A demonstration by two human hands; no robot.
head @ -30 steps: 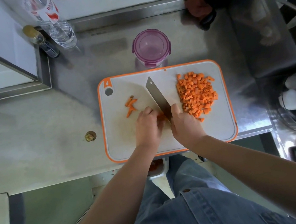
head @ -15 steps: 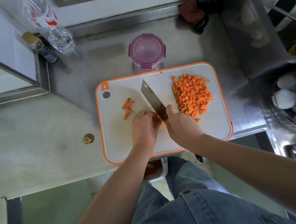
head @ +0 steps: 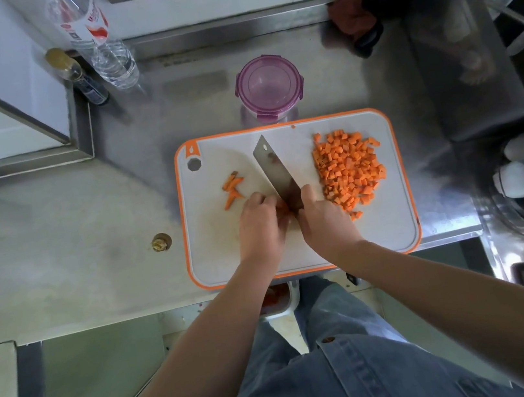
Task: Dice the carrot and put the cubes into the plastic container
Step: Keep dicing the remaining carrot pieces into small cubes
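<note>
On the white cutting board (head: 391, 233) with an orange rim, my right hand (head: 325, 219) grips the handle of a cleaver (head: 275, 172) whose blade points away to the upper left. My left hand (head: 259, 222) holds down a small carrot piece (head: 283, 210) against the blade, and the fingers hide most of it. A pile of carrot cubes (head: 350, 170) lies on the board's right half. A few carrot strips (head: 232, 191) lie left of the blade. The round plastic container (head: 268, 86) with a purple lid stands just behind the board.
A water bottle (head: 101, 45) and a small dark bottle (head: 79, 77) stand at the back left. A dark red cloth (head: 352, 16) lies at the back wall. Jars and bottles (head: 522, 173) crowd a rack on the right. A bin with carrot scraps (head: 274, 300) sits below the counter edge.
The hands and the cleaver stay at the same spot on the board, chopping the small carrot piece. The camera has tilted slightly.
</note>
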